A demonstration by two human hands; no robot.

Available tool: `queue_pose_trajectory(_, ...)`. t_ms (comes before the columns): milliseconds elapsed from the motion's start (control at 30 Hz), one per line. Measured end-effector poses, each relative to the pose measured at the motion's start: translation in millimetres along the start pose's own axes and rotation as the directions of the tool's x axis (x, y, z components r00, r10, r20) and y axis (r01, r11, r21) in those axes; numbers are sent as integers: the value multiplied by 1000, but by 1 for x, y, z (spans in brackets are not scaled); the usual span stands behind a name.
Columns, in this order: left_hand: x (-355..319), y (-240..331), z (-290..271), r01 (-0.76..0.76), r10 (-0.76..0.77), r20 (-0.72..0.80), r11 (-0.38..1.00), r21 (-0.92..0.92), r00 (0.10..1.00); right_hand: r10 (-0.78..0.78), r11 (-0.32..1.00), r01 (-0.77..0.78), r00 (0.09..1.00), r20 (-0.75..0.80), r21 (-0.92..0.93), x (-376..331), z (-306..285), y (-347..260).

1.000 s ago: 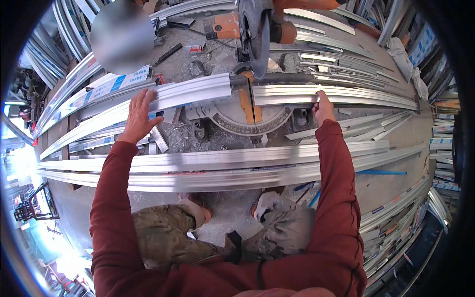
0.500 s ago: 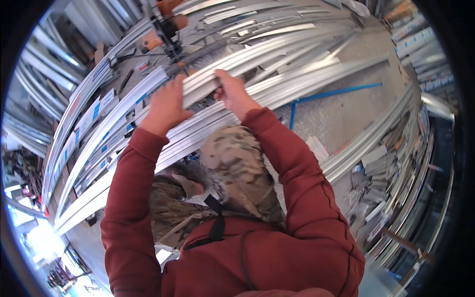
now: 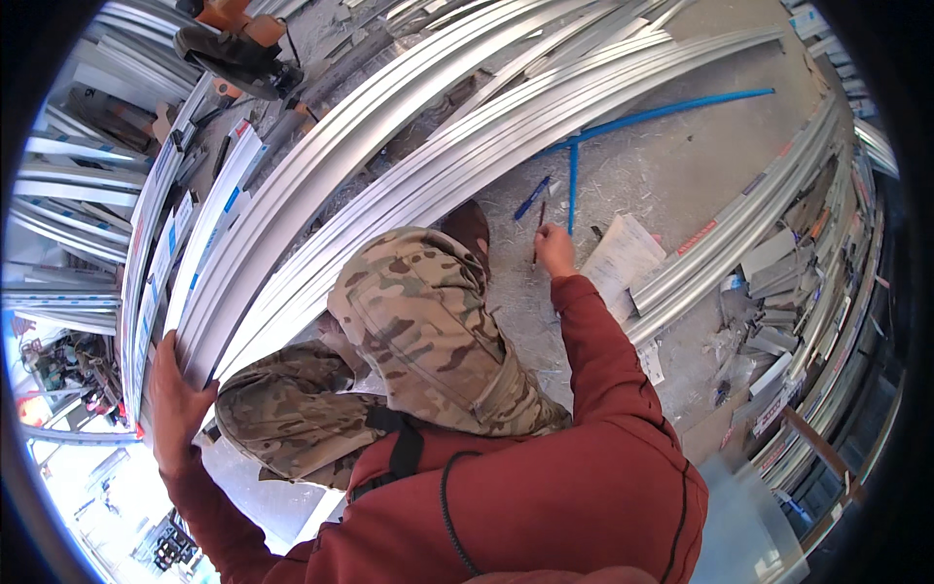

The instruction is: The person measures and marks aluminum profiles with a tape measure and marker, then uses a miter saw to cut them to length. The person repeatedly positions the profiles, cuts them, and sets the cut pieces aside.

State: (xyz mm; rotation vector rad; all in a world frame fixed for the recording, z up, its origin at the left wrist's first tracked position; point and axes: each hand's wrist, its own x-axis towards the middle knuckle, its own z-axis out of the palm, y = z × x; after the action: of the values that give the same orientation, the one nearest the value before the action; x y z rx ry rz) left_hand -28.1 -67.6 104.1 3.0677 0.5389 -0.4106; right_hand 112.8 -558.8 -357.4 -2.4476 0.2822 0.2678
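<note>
My left hand (image 3: 173, 404) is at the near-left end of a long silvery metal profile (image 3: 321, 165), its thumb and fingers on either side of that end. Beside my knee lies a second set of ribbed profiles (image 3: 467, 161), running parallel to it. My right hand (image 3: 556, 250) is over the floor at the right, closed around a thin dark reddish pencil (image 3: 539, 234). A blue pen (image 3: 531, 198) lies on the floor just beyond it. Close to my right wrist is a sheet of paper (image 3: 623, 255) with faint markings.
A blue T-shaped bar (image 3: 572, 185) lies on the floor ahead. An orange and black power saw (image 3: 238, 54) stands at the far left. More profiles (image 3: 735, 229) and a heap of metal offcuts (image 3: 773, 292) lie at the right. My camouflage-clad knee (image 3: 418, 302) is bent beside the profiles.
My left hand has moved from the middle of the profiles to their near-left end. My right hand has left the profiles, moved right and now holds a pencil. The view has shifted.
</note>
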Motion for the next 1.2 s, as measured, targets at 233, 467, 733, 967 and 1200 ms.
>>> queue_pose_trajectory(233,-47,-37,1,217,-219,62,975,45,974,-419,780,385,907,44,-494,77,8,-22)
queue_pose_trajectory(467,-33,-26,8,130,-130,2,991,-27,992,-576,637,623,776,256,-454,97,10,-16)
queue_pose_trajectory(733,-84,-37,-21,140,-146,-93,988,-60,985,-271,822,234,963,-5,520,33,-80,-93)
queue_pose_trajectory(967,-156,-44,-59,163,-167,-199,986,-38,966,-781,175,495,596,-186,851,-61,-204,-296)
queue_pose_trajectory(1200,-213,-75,-39,254,-260,-182,965,-60,948,-871,375,372,456,185,849,-107,-173,-343)
